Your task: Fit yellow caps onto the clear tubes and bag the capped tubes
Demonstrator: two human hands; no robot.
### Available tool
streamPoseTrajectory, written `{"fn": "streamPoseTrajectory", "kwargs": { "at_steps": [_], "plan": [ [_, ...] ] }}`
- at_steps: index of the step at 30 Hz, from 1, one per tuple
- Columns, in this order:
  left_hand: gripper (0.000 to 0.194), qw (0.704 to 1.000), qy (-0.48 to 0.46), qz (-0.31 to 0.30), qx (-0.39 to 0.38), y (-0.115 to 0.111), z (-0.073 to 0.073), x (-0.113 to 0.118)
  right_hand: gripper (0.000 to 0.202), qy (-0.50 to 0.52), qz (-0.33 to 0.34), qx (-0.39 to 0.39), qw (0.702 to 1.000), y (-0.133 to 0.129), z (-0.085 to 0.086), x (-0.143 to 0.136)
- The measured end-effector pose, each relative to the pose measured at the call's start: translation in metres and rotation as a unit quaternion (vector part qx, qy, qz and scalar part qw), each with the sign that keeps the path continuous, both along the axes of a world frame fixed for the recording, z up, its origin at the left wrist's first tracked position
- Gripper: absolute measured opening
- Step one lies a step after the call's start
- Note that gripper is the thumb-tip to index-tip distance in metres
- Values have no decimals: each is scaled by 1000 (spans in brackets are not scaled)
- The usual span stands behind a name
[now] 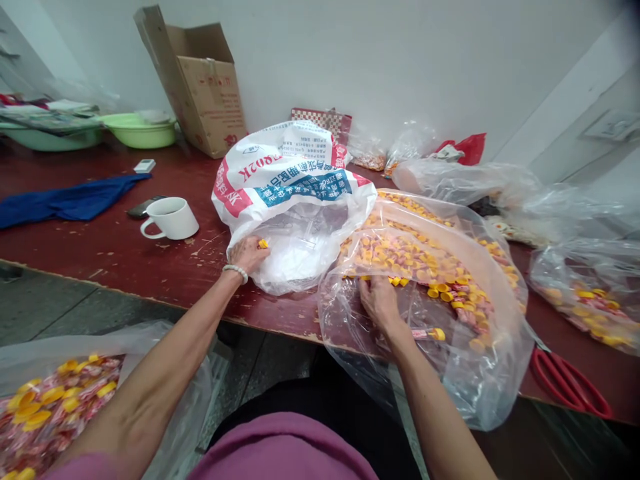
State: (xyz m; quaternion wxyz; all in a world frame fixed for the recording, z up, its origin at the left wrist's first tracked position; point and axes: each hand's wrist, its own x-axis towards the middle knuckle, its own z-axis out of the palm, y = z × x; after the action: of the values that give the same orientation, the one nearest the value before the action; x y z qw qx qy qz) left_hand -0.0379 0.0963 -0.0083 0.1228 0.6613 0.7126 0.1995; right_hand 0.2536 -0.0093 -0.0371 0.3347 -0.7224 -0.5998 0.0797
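My left hand [250, 257], with a beaded bracelet at the wrist, is closed around a small yellow-capped piece [263, 245] at the mouth of a white printed sack [300, 170]. Inside the sack's opening lies clear plastic. My right hand [379, 300] reaches into a large clear bag [470, 393] of yellow-capped pieces [400, 250]. Its fingers are bent against the near edge of the pile, and what they hold, if anything, is hidden. One single yellow-capped tube [427, 334] lies beside my right wrist.
A white mug [173, 219], blue cloth [75, 202], green basin [141, 131] and open carton [213, 100] stand left on the red table [100, 250]. Red scissors [570, 380] lie at the right edge. Another filled bag [50, 400] sits low at left.
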Motion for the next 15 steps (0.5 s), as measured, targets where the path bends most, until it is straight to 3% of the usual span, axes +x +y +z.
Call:
{"fn": "streamPoseTrajectory", "kwargs": {
  "at_steps": [3, 6, 8, 11, 15],
  "plan": [
    [38, 988, -117, -96, 6, -41, 7, 8, 27, 84, 18, 30, 996, -25, 14, -10],
    [40, 916, -337, -213, -34, -94, 13, 25, 27, 283, 87, 75, 952, -46, 33, -37],
    [37, 873, -417, -246, -65, -124, 18, 38, 25, 378, 129, 102, 911, -54, 43, -57],
    [30, 848, -445, -268, -101, -151, 23, 51, 18, 355, 165, 95, 915, -63, 54, -74],
    [30, 816, -489, -277, -138, -159, 24, 53, 13, 195, 244, 66, 948, -74, 62, -73]
  ]
}}
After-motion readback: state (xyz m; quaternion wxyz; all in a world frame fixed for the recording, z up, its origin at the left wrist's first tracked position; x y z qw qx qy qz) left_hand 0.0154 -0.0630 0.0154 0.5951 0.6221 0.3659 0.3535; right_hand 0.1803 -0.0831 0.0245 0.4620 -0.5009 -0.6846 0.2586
